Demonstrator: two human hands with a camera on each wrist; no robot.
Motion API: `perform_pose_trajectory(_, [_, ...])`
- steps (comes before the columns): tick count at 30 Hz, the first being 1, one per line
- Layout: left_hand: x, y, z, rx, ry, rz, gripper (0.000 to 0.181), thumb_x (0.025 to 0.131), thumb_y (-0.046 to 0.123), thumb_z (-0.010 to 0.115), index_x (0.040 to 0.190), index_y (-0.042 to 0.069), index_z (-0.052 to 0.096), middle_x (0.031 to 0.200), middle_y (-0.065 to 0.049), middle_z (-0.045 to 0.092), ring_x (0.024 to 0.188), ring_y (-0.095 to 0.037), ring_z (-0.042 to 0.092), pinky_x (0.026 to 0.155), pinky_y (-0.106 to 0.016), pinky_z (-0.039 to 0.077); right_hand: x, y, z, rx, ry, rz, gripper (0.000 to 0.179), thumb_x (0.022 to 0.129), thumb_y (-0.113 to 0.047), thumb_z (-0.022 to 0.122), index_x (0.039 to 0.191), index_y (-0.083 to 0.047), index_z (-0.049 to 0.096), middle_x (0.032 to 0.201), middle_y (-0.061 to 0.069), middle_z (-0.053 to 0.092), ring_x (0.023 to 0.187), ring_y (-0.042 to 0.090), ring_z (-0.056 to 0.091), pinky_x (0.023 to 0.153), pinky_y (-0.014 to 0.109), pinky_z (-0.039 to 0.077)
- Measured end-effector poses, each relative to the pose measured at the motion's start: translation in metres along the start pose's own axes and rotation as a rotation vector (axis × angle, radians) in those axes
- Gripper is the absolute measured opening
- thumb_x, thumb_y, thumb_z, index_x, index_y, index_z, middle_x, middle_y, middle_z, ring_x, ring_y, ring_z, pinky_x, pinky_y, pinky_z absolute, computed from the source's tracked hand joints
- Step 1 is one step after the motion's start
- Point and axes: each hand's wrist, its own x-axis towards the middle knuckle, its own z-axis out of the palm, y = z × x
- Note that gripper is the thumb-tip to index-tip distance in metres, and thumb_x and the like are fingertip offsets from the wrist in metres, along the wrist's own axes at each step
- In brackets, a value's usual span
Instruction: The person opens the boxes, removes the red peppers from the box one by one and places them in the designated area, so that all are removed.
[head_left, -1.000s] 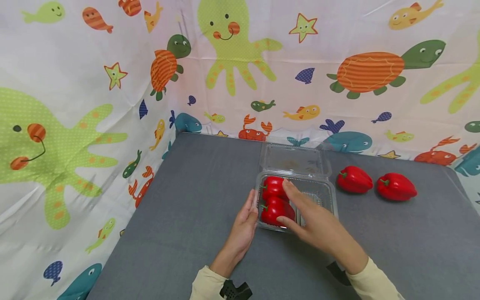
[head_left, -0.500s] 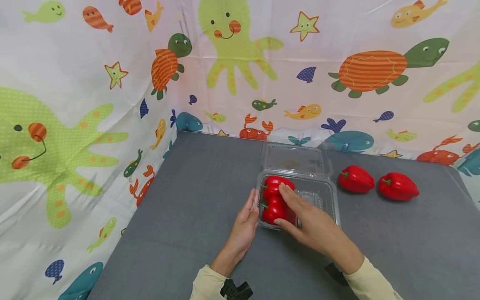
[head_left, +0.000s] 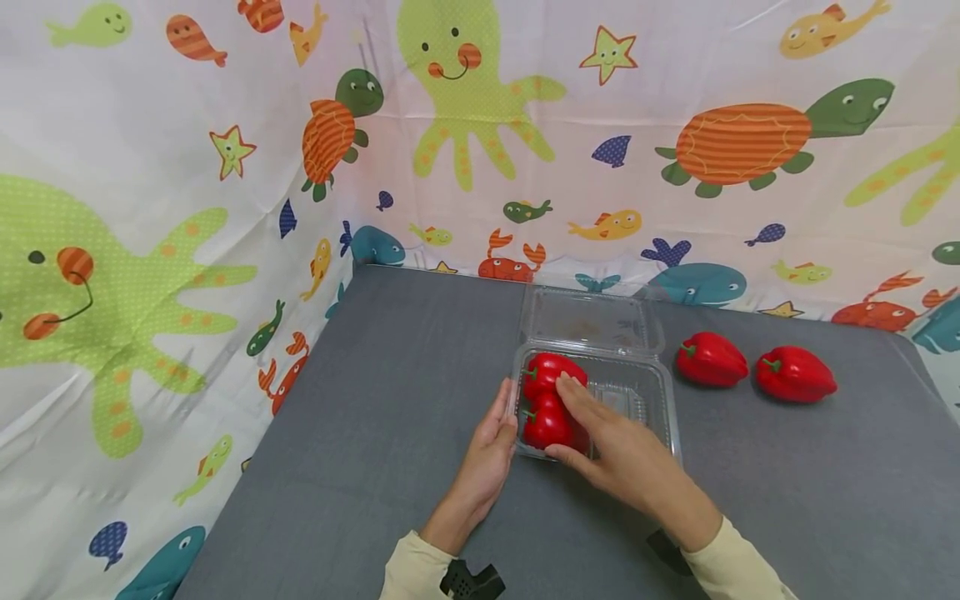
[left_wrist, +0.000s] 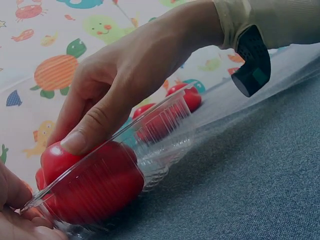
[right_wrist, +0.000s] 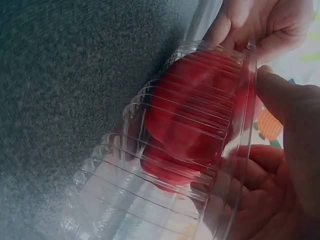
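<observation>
A clear plastic clamshell container [head_left: 660, 392] lies open, two red bell peppers along its left side. My left hand [head_left: 487, 458] is at the container's left wall; in the left wrist view its fingers [left_wrist: 12, 192] pinch the rim. My right hand [head_left: 630, 458] reaches in over the near bell pepper [head_left: 546, 423], holding it between thumb and fingers; the left wrist view shows the thumb [left_wrist: 75, 142] on its skin. Just beyond it sits the far bell pepper [head_left: 551, 371], close to my fingertips. Through the ribbed wall in the right wrist view, the red peppers [right_wrist: 190, 110] look blurred.
Two more red bell peppers, one [head_left: 711, 360] beside the container and another [head_left: 795, 374] farther right, lie on the grey table [head_left: 360, 433]. The container's clear lid [head_left: 588, 321] leans back toward the sea-animal print cloth [head_left: 465, 225] behind the table.
My right hand has shifted slightly left and nearer, its fingers closer around the near pepper. More of the far pepper shows. The left hand stays at the container's side.
</observation>
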Motion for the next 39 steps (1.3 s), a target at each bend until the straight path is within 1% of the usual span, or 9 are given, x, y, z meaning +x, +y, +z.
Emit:
perform_pose_trajectory(7, [0.0002,0.0003,0.0005,0.005,0.002,0.012,0.064,0.115,0.011,0.036,0.172,0.02,0.008,0.178,0.002,0.008,0.164,-0.024,0.005,0.13,-0.055,0.012,0.0014,-0.0006,0.0004,-0.013,0.007,0.005,0.094,0.089,-0.057,0.08,0.164,-0.017,0.041,0.165,0.005,0.042,0.138,0.034,0.058,0.096,0.054,0.059])
perform_pose_trajectory(16, [-0.0001,0.0011,0.0,0.008,-0.007,0.01,0.065,0.115,0.01,0.037,0.172,0.02,0.008,0.178,0.002,0.007,0.164,-0.024,0.004,0.13,-0.055,0.011,0.0024,-0.0017,-0.0007,-0.01,-0.011,0.017,0.093,0.089,-0.058,0.08,0.163,-0.015,0.043,0.165,0.006,0.042,0.137,0.037,0.058,0.098,0.055,0.058])
perform_pose_trajectory(22, [-0.001,0.0016,-0.0001,0.004,-0.006,0.008,0.064,0.115,0.01,0.036,0.172,0.02,0.008,0.178,0.003,0.007,0.164,-0.023,0.004,0.13,-0.055,0.011,0.0043,-0.0042,-0.001,-0.016,-0.027,0.033,0.093,0.088,-0.06,0.079,0.161,-0.012,0.046,0.164,0.008,0.044,0.134,0.038,0.061,0.093,0.053,0.061])
perform_pose_trajectory(27, [-0.0011,0.0022,0.0002,0.008,-0.002,0.004,0.064,0.115,0.01,0.036,0.172,0.02,0.008,0.178,0.001,0.006,0.164,-0.025,0.004,0.129,-0.057,0.011,0.0048,-0.0044,-0.0006,-0.015,-0.025,0.038,0.092,0.088,-0.059,0.081,0.16,-0.012,0.048,0.163,0.008,0.046,0.121,0.036,0.071,0.085,0.045,0.065])
perform_pose_trajectory(29, [-0.0013,0.002,0.0003,0.009,0.0,0.001,0.064,0.115,0.01,0.036,0.172,0.021,0.008,0.178,0.001,0.006,0.164,-0.027,0.004,0.129,-0.058,0.012,0.0044,-0.0043,-0.0003,-0.013,-0.024,0.039,0.092,0.088,-0.058,0.081,0.16,-0.012,0.048,0.162,0.008,0.047,0.113,0.033,0.074,0.08,0.041,0.065])
perform_pose_trajectory(33, [-0.0014,0.001,0.0001,0.008,0.004,-0.002,0.065,0.115,0.01,0.037,0.172,0.022,0.009,0.178,0.0,0.006,0.164,-0.028,0.004,0.129,-0.059,0.012,0.0038,-0.0044,0.0005,-0.012,-0.014,0.031,0.09,0.087,-0.056,0.082,0.159,-0.012,0.05,0.161,0.008,0.049,0.102,0.027,0.076,0.079,0.04,0.065])
perform_pose_trajectory(36, [-0.0013,-0.0002,-0.0003,0.005,0.005,-0.001,0.065,0.115,0.011,0.038,0.172,0.022,0.01,0.178,0.001,0.006,0.164,-0.029,0.004,0.129,-0.059,0.013,0.004,-0.0045,0.0013,-0.009,-0.008,0.024,0.089,0.087,-0.055,0.084,0.158,-0.012,0.051,0.159,0.008,0.05,0.085,0.017,0.074,0.074,0.034,0.063])
perform_pose_trajectory(39, [-0.0011,-0.001,-0.0006,0.003,0.001,0.002,0.065,0.115,0.011,0.038,0.172,0.022,0.009,0.178,0.001,0.006,0.164,-0.028,0.005,0.129,-0.057,0.013,0.0042,-0.0047,0.0014,-0.003,-0.011,0.021,0.089,0.087,-0.053,0.084,0.158,-0.012,0.051,0.159,0.009,0.051,0.071,0.007,0.063,0.066,0.027,0.058])
